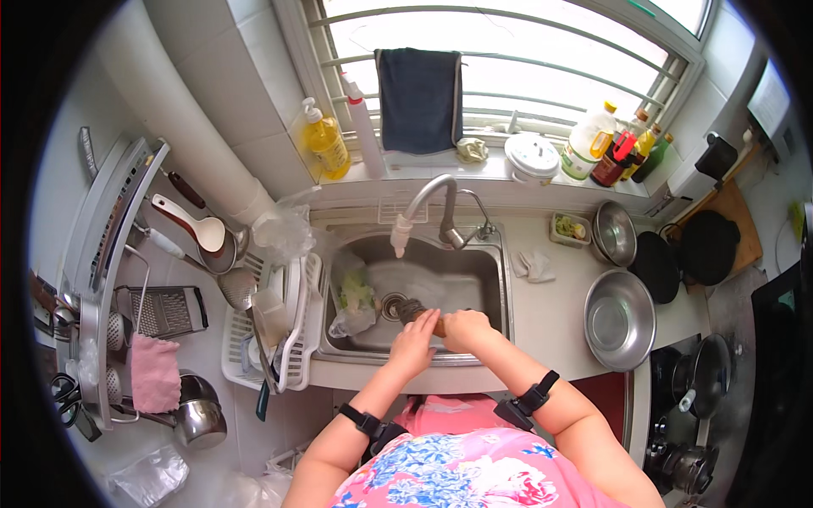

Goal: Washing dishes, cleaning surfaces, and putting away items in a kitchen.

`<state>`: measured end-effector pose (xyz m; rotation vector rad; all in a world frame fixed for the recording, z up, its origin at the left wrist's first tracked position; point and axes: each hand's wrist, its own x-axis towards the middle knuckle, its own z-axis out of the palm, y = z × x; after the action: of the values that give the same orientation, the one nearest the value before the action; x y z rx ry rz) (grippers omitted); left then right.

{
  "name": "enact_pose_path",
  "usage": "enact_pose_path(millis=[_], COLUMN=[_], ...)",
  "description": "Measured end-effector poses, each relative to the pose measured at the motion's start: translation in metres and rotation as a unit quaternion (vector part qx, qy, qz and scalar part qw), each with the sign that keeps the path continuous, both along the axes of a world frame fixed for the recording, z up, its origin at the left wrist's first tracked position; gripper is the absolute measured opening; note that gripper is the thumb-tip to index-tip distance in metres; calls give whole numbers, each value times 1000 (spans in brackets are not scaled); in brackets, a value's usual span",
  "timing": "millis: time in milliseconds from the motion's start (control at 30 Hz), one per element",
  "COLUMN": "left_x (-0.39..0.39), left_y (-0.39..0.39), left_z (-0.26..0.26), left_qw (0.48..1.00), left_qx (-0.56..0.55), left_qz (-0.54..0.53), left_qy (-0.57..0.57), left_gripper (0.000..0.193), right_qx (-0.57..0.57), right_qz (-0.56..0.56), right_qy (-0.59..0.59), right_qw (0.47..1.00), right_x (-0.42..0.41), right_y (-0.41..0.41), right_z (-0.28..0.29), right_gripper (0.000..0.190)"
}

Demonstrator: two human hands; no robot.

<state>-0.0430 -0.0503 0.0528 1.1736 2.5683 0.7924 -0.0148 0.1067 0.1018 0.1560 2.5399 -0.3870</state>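
Over the front part of the stainless steel sink [444, 359], both my hands are at a brown, roughly cylindrical object [439, 326] with a dark, stringy end [409, 310] near the drain; I cannot tell exactly what it is. My right hand [467, 330] is closed around its near end. My left hand [416, 340] lies on it with extended fingers, which partly hide it. The faucet [432, 190] arches over the sink, its nozzle above the basin. A clear plastic bag [356, 305] with green vegetable matter lies in the basin's left side.
Left of the sink stands a white dish rack [308, 330] with dishes and utensils. On the right counter are a crumpled white cloth [533, 265], a small food container [570, 229] and metal bowls [620, 320]. Bottles [591, 143] and a lidded white pot [532, 157] line the windowsill.
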Motion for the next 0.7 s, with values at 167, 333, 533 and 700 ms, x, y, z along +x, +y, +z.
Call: enact_pose_path(millis=[167,333,533,700], left_x=[-46,-125,-233,-310], left_y=[-27,-59,-9,75], left_z=[-18,7,97,77], left_qw=[991,962,952,982], left_qx=[78,127,255,157], left_qz=[102,239,168,104], left_qy=[23,-39,8,12], left_gripper=[46,43,58,61], right_qx=[-126,-291,-284,-230], right_qz=[-2,-99,-316,-437], right_qy=[158,282,208,179], right_qw=[979,909,881,851], right_x=[-29,-7,87,154], right_y=[-31,-1,44,50], right_z=[54,73,11,-5], right_gripper=[61,49,32,32])
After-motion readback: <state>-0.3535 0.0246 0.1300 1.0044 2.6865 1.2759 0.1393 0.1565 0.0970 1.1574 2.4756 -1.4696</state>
